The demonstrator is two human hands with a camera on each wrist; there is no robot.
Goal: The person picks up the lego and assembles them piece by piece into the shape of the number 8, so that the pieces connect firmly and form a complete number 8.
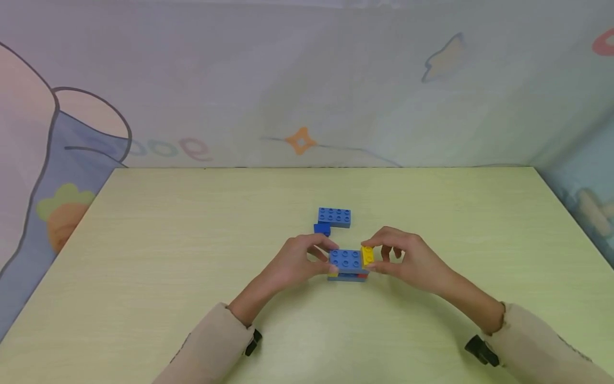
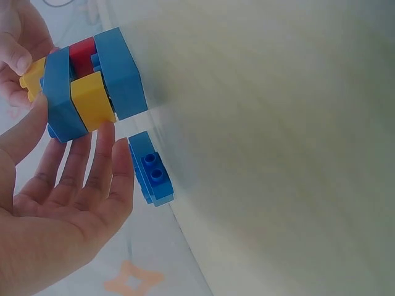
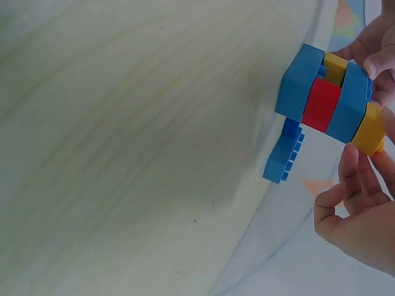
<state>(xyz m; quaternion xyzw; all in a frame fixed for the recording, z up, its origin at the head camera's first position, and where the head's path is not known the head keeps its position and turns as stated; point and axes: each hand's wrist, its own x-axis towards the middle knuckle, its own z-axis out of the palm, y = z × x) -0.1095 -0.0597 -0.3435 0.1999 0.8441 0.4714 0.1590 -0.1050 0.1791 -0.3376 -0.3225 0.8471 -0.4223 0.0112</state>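
Observation:
A small block stack stands on the table in front of the person. Its base is a long blue brick [image 2: 121, 74], with a red brick [image 3: 321, 105] and a yellow brick [image 2: 92, 102] spaced apart above it. Across these two lies the upper blue brick [image 1: 344, 260], studs up. The left hand [image 1: 299, 262] holds this upper brick by its left end, thumb at the near side and fingers at the far side. At the right end, a small yellow two-stud brick [image 1: 368, 256] sits on top, pinched between thumb and fingers of the right hand [image 1: 419, 262].
Just behind the stack, a blue eight-stud brick [image 1: 334, 216] lies on the pale table [image 1: 192, 224] with a smaller blue brick [image 1: 322, 229] against its near left corner. A printed cloth [image 1: 230, 80] hangs behind the table's far edge.

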